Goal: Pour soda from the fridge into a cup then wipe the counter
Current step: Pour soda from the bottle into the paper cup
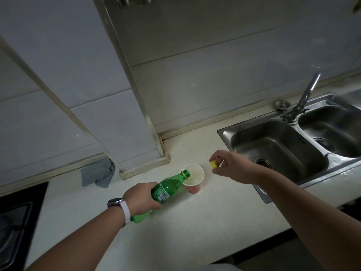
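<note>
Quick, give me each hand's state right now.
Left hand: grips the green bottle, tilted over the cup.
Right hand: pinches the yellow cap.

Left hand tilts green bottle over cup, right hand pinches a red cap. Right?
No: the head view shows the cap in the right hand is yellow, not red. The left hand does tilt the green bottle over the cup.

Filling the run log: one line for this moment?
pouring | left hand holds green bottle tilted over cup | right hand pinches yellow cap
</note>
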A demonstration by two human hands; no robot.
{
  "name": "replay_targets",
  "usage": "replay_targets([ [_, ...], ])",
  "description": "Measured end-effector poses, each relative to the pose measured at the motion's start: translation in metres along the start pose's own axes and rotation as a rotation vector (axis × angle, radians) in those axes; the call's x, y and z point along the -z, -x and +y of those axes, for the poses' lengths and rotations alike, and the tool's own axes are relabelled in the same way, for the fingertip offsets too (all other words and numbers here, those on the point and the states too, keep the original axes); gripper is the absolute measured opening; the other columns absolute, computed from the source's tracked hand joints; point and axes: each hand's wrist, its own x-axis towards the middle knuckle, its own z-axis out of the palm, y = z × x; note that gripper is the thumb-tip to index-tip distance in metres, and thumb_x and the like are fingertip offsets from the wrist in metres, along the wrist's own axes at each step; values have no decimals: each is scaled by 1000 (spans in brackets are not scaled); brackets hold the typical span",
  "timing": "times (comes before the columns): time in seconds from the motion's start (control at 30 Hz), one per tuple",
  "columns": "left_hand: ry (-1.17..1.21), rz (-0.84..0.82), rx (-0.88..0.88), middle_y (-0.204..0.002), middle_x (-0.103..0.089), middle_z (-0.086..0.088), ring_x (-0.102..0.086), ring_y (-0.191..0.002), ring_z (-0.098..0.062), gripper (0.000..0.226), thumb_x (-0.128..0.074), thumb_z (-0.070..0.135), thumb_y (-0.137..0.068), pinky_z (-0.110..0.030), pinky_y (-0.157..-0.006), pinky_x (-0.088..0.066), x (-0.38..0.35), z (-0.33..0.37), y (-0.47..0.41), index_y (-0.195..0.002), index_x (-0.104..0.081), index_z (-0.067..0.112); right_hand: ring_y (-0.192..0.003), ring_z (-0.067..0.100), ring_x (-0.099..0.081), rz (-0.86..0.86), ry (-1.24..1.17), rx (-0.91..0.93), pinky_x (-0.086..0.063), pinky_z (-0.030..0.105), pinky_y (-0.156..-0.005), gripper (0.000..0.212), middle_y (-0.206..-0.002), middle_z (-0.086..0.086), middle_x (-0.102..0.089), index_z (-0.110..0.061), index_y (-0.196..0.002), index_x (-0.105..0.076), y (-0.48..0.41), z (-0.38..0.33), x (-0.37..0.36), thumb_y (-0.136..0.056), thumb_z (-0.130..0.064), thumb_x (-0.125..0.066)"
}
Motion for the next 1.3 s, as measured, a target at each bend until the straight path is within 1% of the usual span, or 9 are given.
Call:
replay_targets([
  [0.2,-48,-13,16,-83,-68,12,-63,-72,-7,43,-73,47,-61,-28,-63,-55,0,1,-3,-101,-61,35,-85,11,-61,6,-47,-25,-49,17,-62,28,-99,-10,-58,-29,-115,-57,0,9,-3,-90,-25,-69],
  [0.33,-86,-13,23,-84,-68,12,-64,-73,-8,45,-72,48,-61,-29,-64,-56,2,0,-4,-102,-61,36,-88,13,-62,15,-82,-26,-54,23,-70,28,-101,-7,-59,-28,-114,-57,1,13,-3,-90,-26,-69],
  [0.43,-117,-5,36,-84,-68,10,-63,-74,-10,44,-72,47,-60,-26,-60,-51,4,-2,-2,-101,-61,35,-91,17,-62,14,-92,-29,-56,29,-74,29,-102,-6,-59,-26,-116,-59,0,14,-4,-90,-27,-69],
  [0.57,-142,-1,64,-81,-66,10,-62,-73,-9,42,-70,47,-60,-24,-56,-45,4,0,1,-99,-61,33,-89,16,-61,10,-98,-36,-52,23,-68,28,-102,-7,-58,-27,-116,-59,-1,15,-4,-90,-28,-69],
  [0.67,-169,-1,71,-81,-66,11,-62,-72,-10,40,-70,46,-61,-23,-56,-45,5,1,2,-98,-60,34,-90,18,-62,10,-92,-30,-54,27,-72,28,-103,-6,-58,-27,-116,-59,-2,14,-3,-90,-29,-69],
  [0.8,-233,19,63,-80,-64,10,-61,-72,-11,38,-67,46,-62,-24,-56,-45,6,3,4,-97,-59,33,-91,16,-61,9,-89,-23,-52,22,-69,28,-102,-7,-58,-25,-117,-58,-2,13,-5,-90,-28,-68],
  [0.93,-296,27,54,-81,-63,10,-62,-73,-12,38,-66,46,-62,-24,-56,-45,9,3,5,-96,-58,33,-90,15,-62,0,-89,-17,-53,23,-69,28,-101,-6,-58,-25,-116,-58,-1,14,-9,-90,-27,-68],
  [1.03,-326,23,57,-81,-63,9,-61,-73,-12,37,-66,46,-63,-23,-54,-42,9,4,8,-97,-57,34,-91,17,-62,-5,-89,-17,-56,28,-73,27,-101,-6,-59,-25,-115,-58,-1,15,-11,-90,-27,-68],
  [1.3,-347,28,64,-81,-62,9,-61,-73,-13,38,-66,47,-64,-23,-53,-39,14,11,6,-98,-57,34,-91,16,-62,-7,-93,-22,-55,27,-75,28,-102,-5,-59,-25,-116,-58,0,18,-11,-90,-27,-68],
])
